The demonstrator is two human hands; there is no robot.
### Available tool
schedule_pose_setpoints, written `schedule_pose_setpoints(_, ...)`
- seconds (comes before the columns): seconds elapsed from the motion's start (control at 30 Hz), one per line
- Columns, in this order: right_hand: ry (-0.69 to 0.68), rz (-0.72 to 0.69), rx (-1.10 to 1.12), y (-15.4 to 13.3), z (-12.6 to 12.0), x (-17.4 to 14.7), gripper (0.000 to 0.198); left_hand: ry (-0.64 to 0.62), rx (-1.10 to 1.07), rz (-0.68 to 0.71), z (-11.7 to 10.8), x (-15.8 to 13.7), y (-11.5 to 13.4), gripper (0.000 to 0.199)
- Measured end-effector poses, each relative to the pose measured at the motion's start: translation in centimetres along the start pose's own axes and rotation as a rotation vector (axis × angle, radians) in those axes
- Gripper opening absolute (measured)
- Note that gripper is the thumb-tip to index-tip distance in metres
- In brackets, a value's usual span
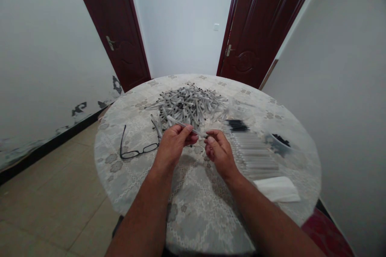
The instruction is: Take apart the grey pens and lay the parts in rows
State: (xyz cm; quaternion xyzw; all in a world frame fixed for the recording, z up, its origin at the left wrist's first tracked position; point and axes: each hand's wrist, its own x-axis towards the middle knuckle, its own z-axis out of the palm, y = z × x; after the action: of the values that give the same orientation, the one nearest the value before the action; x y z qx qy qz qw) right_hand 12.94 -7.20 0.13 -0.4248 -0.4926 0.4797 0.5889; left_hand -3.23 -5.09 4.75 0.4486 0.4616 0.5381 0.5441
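Between both hands is a slim, pale, translucent pen-like tube [175, 121], slanting down to the right. My left hand [175, 141] grips its middle between thumb and fingers. At its right end, my right hand [220, 150] is closed in a pinch around a small dark tip; the fingers partly cover that end. Just beyond my hands lies a heaped pile of similar tubes [188, 102] with dark ends. Right of my right hand, a row of pale tubes [256, 152] lies side by side, with thin black sticks [237, 125] at its far end.
A patterned cloth covers the round table [193, 217]. Black-framed glasses [135, 153] lie at left. At right are a clear container [285, 150] with small black parts and a folded white cloth or tissue [277, 188]. Clear plastic [238, 108] lies behind the row.
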Motion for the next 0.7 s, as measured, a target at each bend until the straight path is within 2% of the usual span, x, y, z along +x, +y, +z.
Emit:
schedule_pose_setpoints(0.13,-0.039,0.059,-0.05,0.1,0.11,0.09,0.048,0.0,0.014,0.002,0.13,-0.03,-0.04,0.035)
schedule_pose_setpoints(0.27,-0.042,-0.022,-0.053,0.03,0.15,0.1,0.031,0.008,0.009,0.011,0.03,0.02,-0.1,0.036)
schedule_pose_setpoints(0.4,-0.016,0.002,0.035,0.02,0.15,0.03,0.039,0.01,0.013,0.005,0.08,-0.04,-0.03,0.036)
schedule_pose_setpoints(0.53,-0.051,0.068,-0.047,0.03,0.09,0.12,0.047,-0.005,0.012,0.012,0.2,-0.13,0.02,0.035)
schedule_pose_setpoints(0.63,-0.051,0.021,-0.046,-0.08,0.06,0.12,0.033,0.003,0.016,0.017,0.23,-0.14,0.02,0.034)
schedule_pose_setpoints(0.7,-0.035,0.021,0.018,-0.12,0.07,0.07,0.036,0.009,0.018,0.013,0.24,-0.13,0.02,0.034)
